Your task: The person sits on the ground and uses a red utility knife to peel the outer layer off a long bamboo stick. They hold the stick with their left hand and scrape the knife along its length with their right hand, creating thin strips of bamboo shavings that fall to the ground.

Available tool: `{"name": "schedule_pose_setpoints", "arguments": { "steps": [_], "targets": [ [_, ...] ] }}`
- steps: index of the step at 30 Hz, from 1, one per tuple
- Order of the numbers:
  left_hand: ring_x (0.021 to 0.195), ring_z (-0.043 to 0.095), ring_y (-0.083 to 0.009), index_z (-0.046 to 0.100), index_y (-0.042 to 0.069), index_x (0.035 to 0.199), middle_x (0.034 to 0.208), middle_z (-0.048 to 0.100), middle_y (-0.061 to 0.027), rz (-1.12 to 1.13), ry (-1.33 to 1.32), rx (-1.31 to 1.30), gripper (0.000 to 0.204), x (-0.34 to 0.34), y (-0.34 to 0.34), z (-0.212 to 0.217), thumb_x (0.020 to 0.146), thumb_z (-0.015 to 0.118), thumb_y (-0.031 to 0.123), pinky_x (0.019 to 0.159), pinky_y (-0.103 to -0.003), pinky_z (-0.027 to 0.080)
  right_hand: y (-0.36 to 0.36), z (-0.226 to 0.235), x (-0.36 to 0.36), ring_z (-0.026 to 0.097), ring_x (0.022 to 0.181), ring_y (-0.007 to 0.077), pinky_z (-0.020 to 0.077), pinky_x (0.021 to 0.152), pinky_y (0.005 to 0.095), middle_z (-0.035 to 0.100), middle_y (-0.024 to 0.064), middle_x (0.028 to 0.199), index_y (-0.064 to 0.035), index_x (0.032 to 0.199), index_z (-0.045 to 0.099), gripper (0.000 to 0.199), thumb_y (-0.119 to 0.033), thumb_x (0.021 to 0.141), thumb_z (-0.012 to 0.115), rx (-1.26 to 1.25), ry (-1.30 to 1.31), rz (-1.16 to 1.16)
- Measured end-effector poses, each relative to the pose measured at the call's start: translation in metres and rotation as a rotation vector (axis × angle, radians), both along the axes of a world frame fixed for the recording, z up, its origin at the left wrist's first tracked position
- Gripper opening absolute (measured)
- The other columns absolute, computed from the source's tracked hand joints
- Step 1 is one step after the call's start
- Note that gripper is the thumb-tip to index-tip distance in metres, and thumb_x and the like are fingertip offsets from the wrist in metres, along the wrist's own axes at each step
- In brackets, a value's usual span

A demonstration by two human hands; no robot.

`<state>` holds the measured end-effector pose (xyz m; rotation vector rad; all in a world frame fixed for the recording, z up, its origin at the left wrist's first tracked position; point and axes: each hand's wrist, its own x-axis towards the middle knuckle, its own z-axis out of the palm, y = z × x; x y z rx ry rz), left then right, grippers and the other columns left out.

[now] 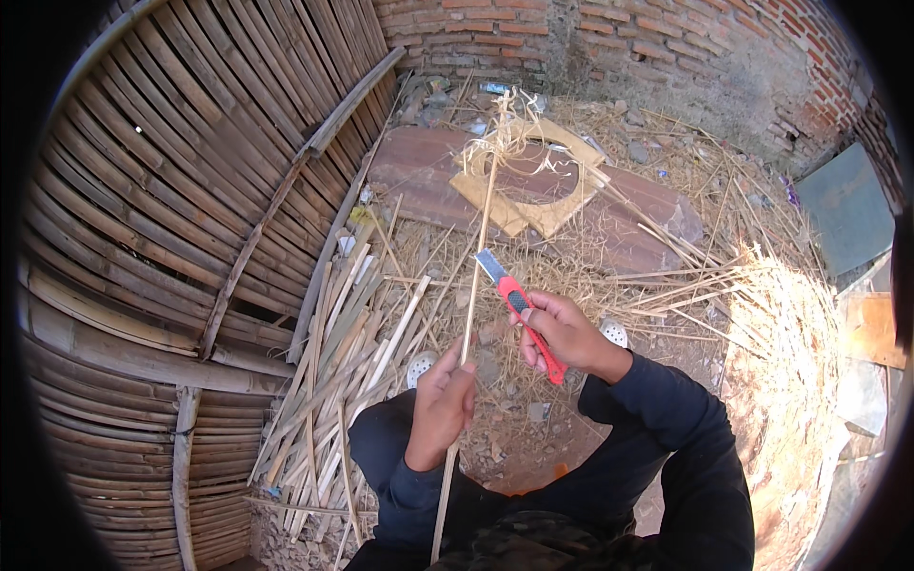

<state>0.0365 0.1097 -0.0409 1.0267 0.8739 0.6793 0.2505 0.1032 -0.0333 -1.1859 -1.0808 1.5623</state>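
My left hand (443, 400) grips a long thin bamboo strip (481, 238) that runs from my lap up and away, its far end frayed into curly shavings (505, 128). In my right hand (564, 333) is a red utility knife (519, 305) with its blade extended, the blade tip close beside the strip and pointing away from me. Both forearms, in dark blue sleeves, come in from the lower edge.
A pile of split bamboo strips (343, 381) lies at my left beside a woven bamboo wall (190, 209). Ahead lie a yellow board with a round hole (543, 190), reddish sheets (628, 219), straw and rubble, then a brick wall (609, 38). A straw heap (781, 362) is on the right.
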Motion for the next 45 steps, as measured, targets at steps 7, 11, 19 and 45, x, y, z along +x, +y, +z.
{"name": "schedule_pose_setpoints", "arguments": {
  "steps": [7, 11, 19, 45],
  "targets": [
    [0.036, 0.035, -0.0056, 0.037, 0.002, 0.140, 0.054, 0.040, 0.0029, 0.008, 0.013, -0.007, 0.045, 0.001, -0.001, 0.001, 0.096, 0.045, 0.014, 0.035, -0.019, 0.030, 0.000, -0.005, 0.000, 0.053, 0.049, 0.0096, 0.0438, 0.047, 0.0224, 0.058, 0.0081, 0.066, 0.0004, 0.108, 0.048, 0.021, -0.014, 0.095, 0.039, 0.016, 0.045, 0.019],
    [0.036, 0.035, -0.0055, 0.037, 0.002, 0.140, 0.054, 0.040, 0.0030, -0.001, 0.014, -0.003, 0.046, 0.002, 0.000, 0.000, 0.096, 0.045, 0.013, 0.035, -0.019, 0.030, 0.002, -0.014, 0.004, 0.056, 0.054, 0.0122, 0.0454, 0.052, 0.0274, 0.059, 0.0106, 0.072, -0.0006, 0.107, 0.050, 0.023, -0.016, 0.092, 0.041, 0.117, -0.135, 0.015],
    [0.036, 0.035, -0.0052, 0.037, 0.004, 0.140, 0.054, 0.040, 0.0031, -0.051, 0.034, 0.005, 0.046, 0.002, -0.003, 0.002, 0.096, 0.045, 0.013, 0.035, -0.019, 0.030, 0.008, -0.001, 0.008, 0.058, 0.053, 0.0324, 0.0434, 0.052, 0.0406, 0.056, 0.0131, 0.056, -0.0056, 0.071, 0.060, 0.049, -0.051, 0.089, 0.052, 0.442, -1.024, -0.110],
    [0.071, 0.043, -0.0027, 0.037, -0.005, 0.139, 0.085, 0.049, 0.0017, -0.152, 0.196, 0.253, 0.045, 0.000, -0.016, -0.005, 0.098, 0.046, 0.011, 0.062, -0.018, 0.041, 0.043, -0.016, 0.024, 0.057, 0.045, 0.0305, 0.0434, 0.044, 0.0417, 0.054, 0.0118, 0.049, -0.0088, 0.062, 0.060, 0.060, -0.063, 0.085, 0.049, 0.638, -1.440, -0.304]
  ]
}}
